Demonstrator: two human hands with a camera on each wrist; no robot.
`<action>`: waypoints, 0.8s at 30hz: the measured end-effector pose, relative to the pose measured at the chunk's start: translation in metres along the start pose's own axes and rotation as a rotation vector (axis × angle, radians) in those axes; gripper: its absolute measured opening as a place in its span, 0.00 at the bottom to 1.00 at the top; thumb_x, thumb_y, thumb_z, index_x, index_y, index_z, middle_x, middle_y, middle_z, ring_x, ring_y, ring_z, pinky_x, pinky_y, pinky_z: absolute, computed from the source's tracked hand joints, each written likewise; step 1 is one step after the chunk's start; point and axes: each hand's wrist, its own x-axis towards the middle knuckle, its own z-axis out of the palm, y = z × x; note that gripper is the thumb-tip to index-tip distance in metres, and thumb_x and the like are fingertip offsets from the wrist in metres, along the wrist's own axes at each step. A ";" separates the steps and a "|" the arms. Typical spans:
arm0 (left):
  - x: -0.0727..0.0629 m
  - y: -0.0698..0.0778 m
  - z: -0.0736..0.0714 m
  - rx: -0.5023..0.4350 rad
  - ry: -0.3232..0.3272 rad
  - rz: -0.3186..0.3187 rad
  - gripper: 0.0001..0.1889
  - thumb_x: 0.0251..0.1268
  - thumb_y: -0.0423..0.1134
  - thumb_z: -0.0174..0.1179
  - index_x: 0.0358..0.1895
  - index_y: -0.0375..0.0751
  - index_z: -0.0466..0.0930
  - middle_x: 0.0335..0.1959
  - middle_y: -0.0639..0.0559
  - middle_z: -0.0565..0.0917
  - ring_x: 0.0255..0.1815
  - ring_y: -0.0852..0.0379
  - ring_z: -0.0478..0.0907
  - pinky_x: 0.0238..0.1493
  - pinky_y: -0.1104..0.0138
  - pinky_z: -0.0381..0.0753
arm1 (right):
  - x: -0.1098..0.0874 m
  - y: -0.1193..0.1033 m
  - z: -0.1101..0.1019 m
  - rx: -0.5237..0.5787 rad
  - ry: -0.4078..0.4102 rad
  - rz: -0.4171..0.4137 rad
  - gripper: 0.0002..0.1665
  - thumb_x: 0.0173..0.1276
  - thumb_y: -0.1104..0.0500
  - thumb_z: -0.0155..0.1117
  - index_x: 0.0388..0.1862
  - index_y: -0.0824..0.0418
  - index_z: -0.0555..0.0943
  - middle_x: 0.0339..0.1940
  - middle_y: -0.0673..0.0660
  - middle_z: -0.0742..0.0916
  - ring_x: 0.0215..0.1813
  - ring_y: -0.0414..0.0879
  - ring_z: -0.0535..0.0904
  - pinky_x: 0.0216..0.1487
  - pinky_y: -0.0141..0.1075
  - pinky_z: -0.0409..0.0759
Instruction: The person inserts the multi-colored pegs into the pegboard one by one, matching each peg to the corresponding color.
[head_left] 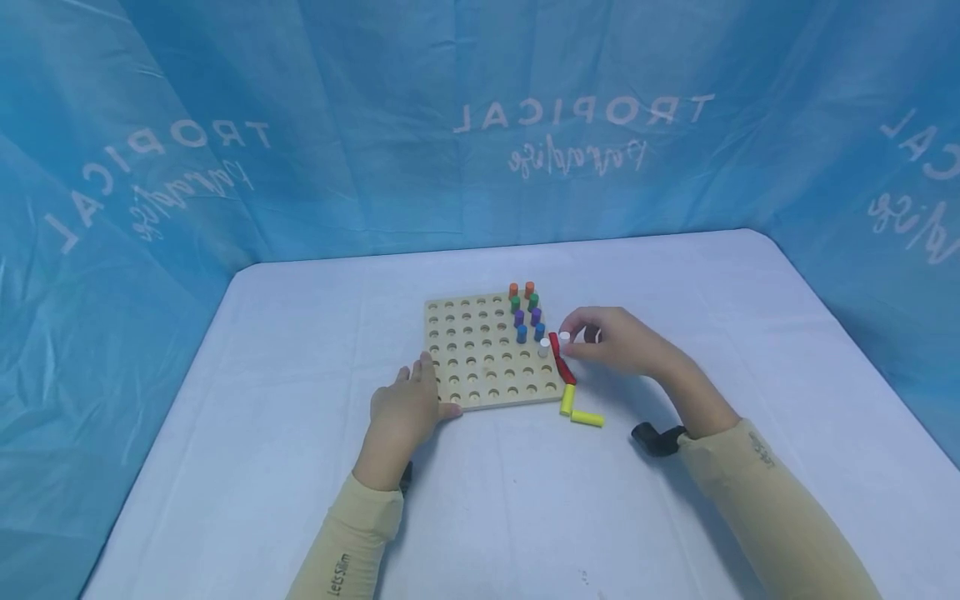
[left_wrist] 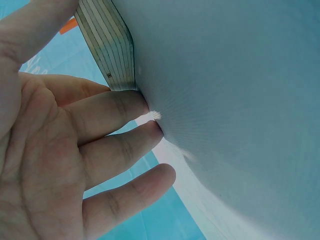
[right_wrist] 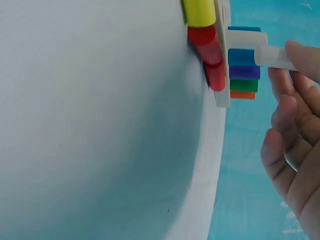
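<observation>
A wooden pegboard [head_left: 487, 369] with rows of round holes lies on the white table. My left hand [head_left: 405, 407] rests against its near left corner, thumb at the front edge and fingers extended along the left side. Thumb and fingertips of my right hand [head_left: 622, 342] pinch a white peg [right_wrist: 272, 56], held just off the board's right edge. Another white peg [head_left: 543, 348] stands in the board. Behind it stand pairs of blue [head_left: 522, 335], purple [head_left: 519, 319], green [head_left: 515, 305] and orange pegs [head_left: 513, 290].
Two red pegs [head_left: 565, 371] lie end to end along the board's right edge. Two yellow pegs [head_left: 587, 418] lie by the near right corner. A blue curtain [head_left: 375, 125] with printed lettering hangs behind the white-covered table [head_left: 510, 508].
</observation>
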 end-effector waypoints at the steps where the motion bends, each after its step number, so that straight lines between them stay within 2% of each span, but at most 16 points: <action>1: 0.000 0.000 0.000 0.001 -0.001 -0.001 0.52 0.62 0.63 0.59 0.78 0.31 0.49 0.75 0.39 0.65 0.77 0.41 0.61 0.62 0.45 0.77 | 0.001 -0.002 0.000 0.012 0.010 -0.010 0.14 0.64 0.52 0.72 0.48 0.49 0.83 0.37 0.51 0.84 0.39 0.49 0.76 0.35 0.37 0.78; 5: 0.000 0.000 -0.001 -0.003 -0.007 -0.006 0.52 0.62 0.63 0.59 0.78 0.31 0.48 0.76 0.39 0.65 0.77 0.41 0.61 0.63 0.45 0.76 | 0.004 -0.010 0.002 0.054 0.035 -0.035 0.12 0.63 0.51 0.73 0.45 0.48 0.83 0.35 0.51 0.84 0.37 0.49 0.76 0.33 0.38 0.77; 14: 0.000 0.000 0.000 -0.002 -0.004 -0.005 0.53 0.62 0.63 0.60 0.78 0.31 0.48 0.75 0.39 0.65 0.77 0.41 0.61 0.62 0.45 0.77 | 0.013 -0.027 0.007 0.076 0.048 -0.112 0.13 0.64 0.56 0.72 0.47 0.53 0.83 0.39 0.50 0.85 0.38 0.48 0.77 0.35 0.37 0.77; 24: -0.001 0.000 -0.001 0.007 0.016 0.003 0.52 0.62 0.64 0.60 0.78 0.31 0.50 0.74 0.38 0.67 0.76 0.41 0.63 0.61 0.45 0.78 | 0.023 -0.032 0.019 0.005 -0.003 -0.085 0.11 0.65 0.54 0.71 0.45 0.49 0.82 0.37 0.50 0.84 0.37 0.47 0.77 0.33 0.36 0.78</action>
